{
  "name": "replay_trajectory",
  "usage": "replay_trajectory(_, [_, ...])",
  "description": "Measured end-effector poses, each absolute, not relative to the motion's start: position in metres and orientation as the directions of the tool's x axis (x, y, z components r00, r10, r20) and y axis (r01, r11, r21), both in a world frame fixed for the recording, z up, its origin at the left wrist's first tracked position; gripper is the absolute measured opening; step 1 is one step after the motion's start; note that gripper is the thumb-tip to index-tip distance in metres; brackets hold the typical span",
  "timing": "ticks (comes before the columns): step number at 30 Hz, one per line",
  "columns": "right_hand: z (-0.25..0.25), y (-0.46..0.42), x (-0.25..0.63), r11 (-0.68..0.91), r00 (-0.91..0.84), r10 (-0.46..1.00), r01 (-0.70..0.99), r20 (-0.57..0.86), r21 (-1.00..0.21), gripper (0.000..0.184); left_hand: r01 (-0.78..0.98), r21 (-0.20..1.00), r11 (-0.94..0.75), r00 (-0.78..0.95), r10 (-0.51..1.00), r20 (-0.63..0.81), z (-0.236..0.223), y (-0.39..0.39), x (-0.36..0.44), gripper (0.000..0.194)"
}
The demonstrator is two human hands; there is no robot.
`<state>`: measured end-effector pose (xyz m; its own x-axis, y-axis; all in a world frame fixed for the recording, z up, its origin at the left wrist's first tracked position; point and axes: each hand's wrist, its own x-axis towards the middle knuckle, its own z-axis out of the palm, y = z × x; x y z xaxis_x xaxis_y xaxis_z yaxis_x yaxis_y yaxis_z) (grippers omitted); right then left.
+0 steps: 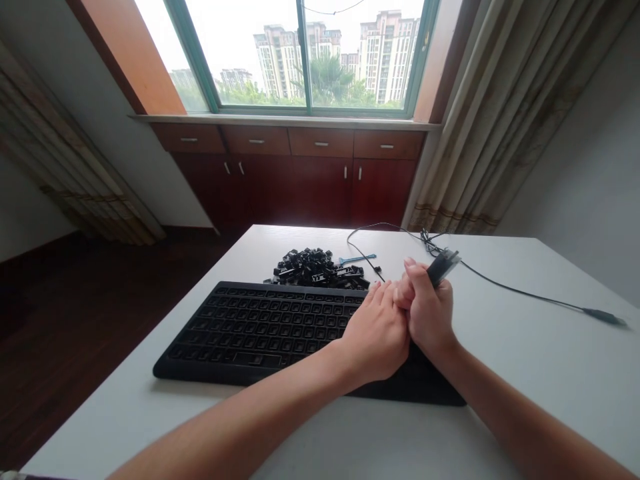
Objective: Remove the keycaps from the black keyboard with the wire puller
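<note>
The long black key piece [443, 266] sticks out above the right hand [428, 313], right of frame centre, its long axis slanting toward the upper right, pinched in the closed fingers, while the left hand [376, 333] presses against it, curled, over the black keyboard [250, 330] on the white tabletop [540, 360].

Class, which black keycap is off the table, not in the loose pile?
The long black keycap gripped in the right hand; the pile lies behind the keyboard.
</note>
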<state>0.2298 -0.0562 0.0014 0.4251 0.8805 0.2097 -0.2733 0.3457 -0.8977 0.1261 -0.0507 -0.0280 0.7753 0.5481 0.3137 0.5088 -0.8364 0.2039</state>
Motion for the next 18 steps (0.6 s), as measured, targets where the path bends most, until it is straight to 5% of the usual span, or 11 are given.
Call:
replay_trajectory(8, [0.009,-0.058,0.23,0.392,0.369,0.892,-0.347,0.26,-0.852,0.052,0.489,0.213,-0.846,0.767,0.533,0.357,-0.027,-0.052,0.125,0.052])
replay_trajectory(13, [0.052,-0.06,0.232,0.525,0.393,0.835,-0.365,0.384,-0.768,0.053,0.534,0.391,-0.749,0.669,0.658,0.346,-0.022,-0.055,0.127,0.042])
replay_trajectory(18, [0.046,-0.05,0.258,0.346,0.386,0.911,-0.523,0.146,-0.779,0.053,0.529,0.461,-0.713,0.601,0.698,0.39,-0.024,-0.054,0.128,0.047])
